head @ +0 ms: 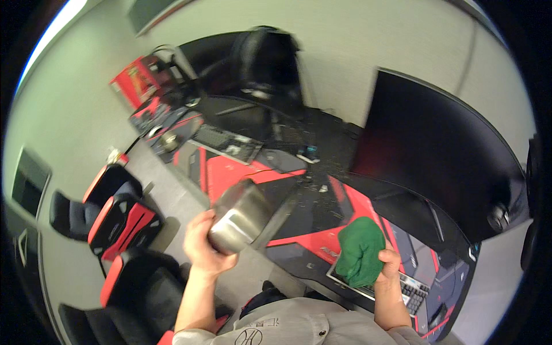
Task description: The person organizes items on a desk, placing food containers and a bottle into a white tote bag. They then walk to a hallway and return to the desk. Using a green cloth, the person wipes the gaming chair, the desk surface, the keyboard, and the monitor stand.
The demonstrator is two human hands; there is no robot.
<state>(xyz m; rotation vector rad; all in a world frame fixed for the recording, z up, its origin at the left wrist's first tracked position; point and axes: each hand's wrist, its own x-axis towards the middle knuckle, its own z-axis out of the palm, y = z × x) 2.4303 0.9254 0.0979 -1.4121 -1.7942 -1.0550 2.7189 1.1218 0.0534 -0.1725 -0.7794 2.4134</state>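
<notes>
My left hand grips a shiny metal container by its side, tilted and held up over the desk's front edge. What lies inside it is hidden from this angle. Bunched in my right hand is a green cloth, with the thumb pressed on its near side. The cloth hangs above a keyboard and covers part of it from view. Between the two hands lies a red and black desk mat, scattered with small light specks toward the back.
A large curved monitor stands behind my right hand. Farther left are another monitor, a second keyboard, a small metal container and a red box. A mouse rests at right. Gaming chairs line the left.
</notes>
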